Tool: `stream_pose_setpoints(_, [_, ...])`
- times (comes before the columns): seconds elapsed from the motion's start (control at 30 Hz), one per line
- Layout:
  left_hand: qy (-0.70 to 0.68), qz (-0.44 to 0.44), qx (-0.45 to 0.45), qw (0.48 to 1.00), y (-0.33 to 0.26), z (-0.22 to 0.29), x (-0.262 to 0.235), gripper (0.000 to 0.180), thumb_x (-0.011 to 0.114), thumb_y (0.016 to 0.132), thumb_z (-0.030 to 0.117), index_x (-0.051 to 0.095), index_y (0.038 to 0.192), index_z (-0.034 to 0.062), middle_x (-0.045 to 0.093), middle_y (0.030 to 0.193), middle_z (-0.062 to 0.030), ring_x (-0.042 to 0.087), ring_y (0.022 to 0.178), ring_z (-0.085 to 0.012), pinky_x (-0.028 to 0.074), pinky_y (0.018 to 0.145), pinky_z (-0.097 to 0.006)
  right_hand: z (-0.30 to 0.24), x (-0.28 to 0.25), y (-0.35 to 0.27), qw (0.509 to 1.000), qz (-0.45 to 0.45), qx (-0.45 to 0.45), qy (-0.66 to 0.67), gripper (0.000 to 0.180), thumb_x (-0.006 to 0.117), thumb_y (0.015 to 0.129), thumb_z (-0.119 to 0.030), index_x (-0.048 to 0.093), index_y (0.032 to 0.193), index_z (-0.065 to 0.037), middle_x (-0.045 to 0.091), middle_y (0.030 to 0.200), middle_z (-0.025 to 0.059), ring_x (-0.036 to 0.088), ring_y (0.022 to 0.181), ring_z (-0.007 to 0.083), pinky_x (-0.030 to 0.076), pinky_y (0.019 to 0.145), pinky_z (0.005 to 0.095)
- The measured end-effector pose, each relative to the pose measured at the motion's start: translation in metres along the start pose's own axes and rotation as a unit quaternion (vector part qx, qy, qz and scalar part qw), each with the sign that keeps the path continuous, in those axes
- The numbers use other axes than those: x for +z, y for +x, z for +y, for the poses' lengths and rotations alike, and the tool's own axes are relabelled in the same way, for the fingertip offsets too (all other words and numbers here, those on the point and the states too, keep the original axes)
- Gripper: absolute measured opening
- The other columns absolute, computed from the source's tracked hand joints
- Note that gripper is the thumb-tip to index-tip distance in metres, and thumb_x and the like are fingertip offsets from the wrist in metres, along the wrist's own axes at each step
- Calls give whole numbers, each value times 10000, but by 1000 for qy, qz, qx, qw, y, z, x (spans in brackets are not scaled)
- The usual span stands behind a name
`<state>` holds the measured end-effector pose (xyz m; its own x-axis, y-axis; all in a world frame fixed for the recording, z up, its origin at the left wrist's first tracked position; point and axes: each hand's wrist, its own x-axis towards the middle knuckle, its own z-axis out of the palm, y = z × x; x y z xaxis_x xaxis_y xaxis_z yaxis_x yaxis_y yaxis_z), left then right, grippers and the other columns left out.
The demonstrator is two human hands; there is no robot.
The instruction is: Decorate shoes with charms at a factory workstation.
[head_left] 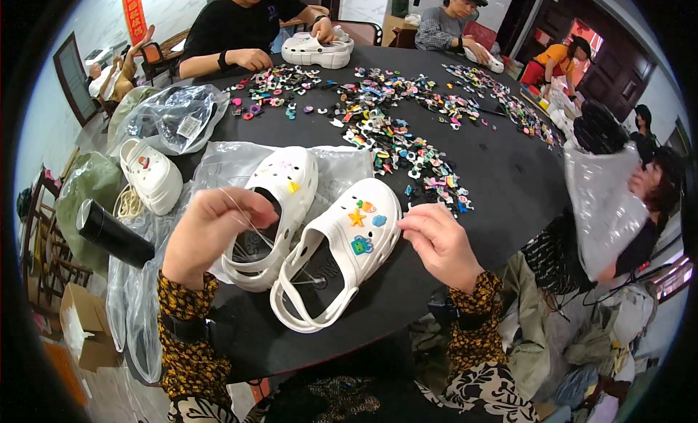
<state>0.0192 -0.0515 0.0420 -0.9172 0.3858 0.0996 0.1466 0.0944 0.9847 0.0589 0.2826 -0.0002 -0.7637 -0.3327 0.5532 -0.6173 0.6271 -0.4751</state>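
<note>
Two white clogs stand side by side on the black table before me. The right clog carries an orange starfish charm, a blue cloud charm and a green-and-blue charm. A yellow charm shows on the left clog. My left hand is closed over that clog's opening, pinching a thin pale strand. Beside the right clog's outer edge, my right hand has thumb and fingertips together; whatever they hold is too small to make out.
Loose colourful shoe charms lie in heaps across the table. Another white clog, clear plastic bags and a black cylinder are at the left. Several people work around the table; one handles a white clog opposite me.
</note>
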Motion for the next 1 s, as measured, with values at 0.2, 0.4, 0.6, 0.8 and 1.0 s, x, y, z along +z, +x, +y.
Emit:
stream_pose_setpoints(0.2, [32,125,-73,989,19,-29,-5,237,485,899,133,631,928,-50,661,810,-108,652,675,-164,530,614,-264,10,-11,-8,999,19,33,-15,151,660,801,-7,646,950,-22,605,971,109,579,918,276,476,801,351])
stream_pose_setpoints(0.4, [44,112,-89,989,32,-50,12,420,490,975,328,624,920,-67,652,779,-107,651,663,-168,534,601,-266,16,-19,-17,998,6,57,-37,145,647,810,-16,643,955,-26,610,976,108,583,925,279,472,809,349])
stream_pose_setpoints(0.6, [258,108,-9,960,33,-63,22,419,576,919,311,553,767,-79,542,628,-149,505,565,-195,417,559,-379,12,-13,-11,999,1,44,-24,145,652,808,-18,647,954,-23,611,968,110,585,910,285,476,801,353])
stream_pose_setpoints(0.8, [132,151,-58,978,33,-54,32,307,570,896,186,541,720,-63,549,603,-73,520,517,-124,419,495,-304,11,-7,-13,999,-1,35,4,144,647,812,-12,646,955,-20,611,967,116,586,906,288,477,804,361])
stream_pose_setpoints(1.0, [164,176,-3,971,26,-43,39,220,557,848,101,511,701,-56,505,539,-69,516,501,-113,400,469,-295,9,-7,-16,1000,8,19,-5,172,646,800,42,651,959,-23,614,938,97,591,844,238,487,740,320])
